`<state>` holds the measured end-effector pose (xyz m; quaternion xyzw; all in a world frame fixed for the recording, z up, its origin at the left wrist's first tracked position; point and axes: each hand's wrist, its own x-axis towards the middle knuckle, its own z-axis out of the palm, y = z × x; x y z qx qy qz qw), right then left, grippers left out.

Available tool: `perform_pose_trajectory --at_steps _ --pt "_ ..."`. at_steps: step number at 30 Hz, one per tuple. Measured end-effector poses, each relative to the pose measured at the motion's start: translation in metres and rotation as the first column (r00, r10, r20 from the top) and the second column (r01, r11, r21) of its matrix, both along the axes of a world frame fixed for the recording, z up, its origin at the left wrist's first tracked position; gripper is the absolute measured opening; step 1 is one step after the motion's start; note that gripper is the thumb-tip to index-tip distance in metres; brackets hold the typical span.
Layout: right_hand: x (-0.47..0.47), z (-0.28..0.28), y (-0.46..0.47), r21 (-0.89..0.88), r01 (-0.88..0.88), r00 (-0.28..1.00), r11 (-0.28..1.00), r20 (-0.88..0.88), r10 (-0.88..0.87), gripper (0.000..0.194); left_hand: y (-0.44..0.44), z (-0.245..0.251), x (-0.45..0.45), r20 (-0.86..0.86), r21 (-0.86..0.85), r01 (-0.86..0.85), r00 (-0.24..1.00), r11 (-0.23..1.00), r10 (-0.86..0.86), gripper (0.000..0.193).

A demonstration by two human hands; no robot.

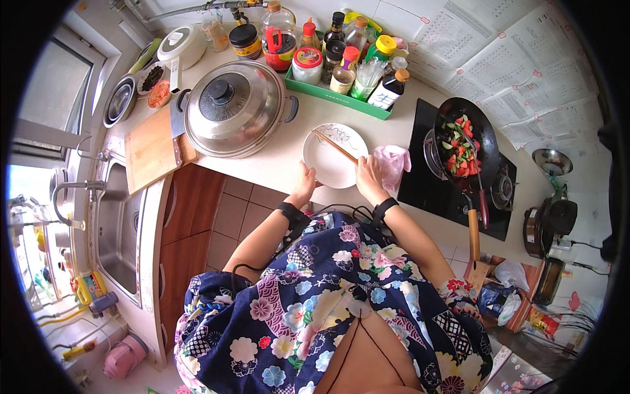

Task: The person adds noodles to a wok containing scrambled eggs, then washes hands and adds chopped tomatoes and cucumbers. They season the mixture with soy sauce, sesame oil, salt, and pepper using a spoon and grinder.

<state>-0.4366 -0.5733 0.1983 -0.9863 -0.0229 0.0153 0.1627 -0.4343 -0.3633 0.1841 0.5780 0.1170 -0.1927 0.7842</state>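
A white plate [330,170] with a faint floral pattern lies at the counter's front edge. My left hand [302,183] grips its lower left rim. My right hand [370,176] holds a pair of wooden chopsticks [339,149] and touches the plate's right rim. The chopsticks slant across the plate, tips towards its upper left. Just right of my right hand is a crumpled pink cloth [392,163]. A black wok [485,120] on the gas hob [415,170] contains chopped tomato and green vegetable pieces [461,165]. Inside it rests a spatula with a red handle [484,209].
The wok's wooden handle [473,236] juts towards me. A lidded steel pot [236,111], a cleaver [176,120] and a wooden cutting board [152,147] sit on the left. Behind stands a green tray [339,101] of seasoning bottles. A sink [118,231] is far left.
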Motion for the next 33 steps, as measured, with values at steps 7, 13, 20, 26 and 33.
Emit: perform_pose_trajectory --at_steps 7,13,20,26,33 --pt "-0.003 -0.008 0.013 -0.064 0.052 0.998 0.997 0.03 -0.051 0.026 0.003 -0.004 0.014 -0.1 0.19 0.145 0.987 0.971 -0.128 0.044" --pt "0.021 0.017 0.026 0.248 0.099 0.949 0.964 0.267 -0.167 0.058 0.062 0.003 0.03 -0.208 0.264 0.256 0.957 0.93 -0.204 0.054" --pt "0.16 0.029 -0.008 0.815 0.211 0.733 0.54 0.234 -0.639 0.094 0.134 0.03 0.036 -0.227 0.433 0.454 0.891 0.779 -0.393 0.047" --pt "0.202 0.007 0.04 0.911 0.237 0.617 0.337 0.128 -0.777 0.094 0.192 0.035 0.033 -0.131 0.426 0.346 0.938 0.836 -0.322 0.035" --pt "0.205 -0.006 0.033 0.937 0.097 0.622 0.336 0.207 -0.755 0.06 0.203 0.043 0.035 -0.074 0.437 0.409 0.904 0.801 -0.421 0.032"
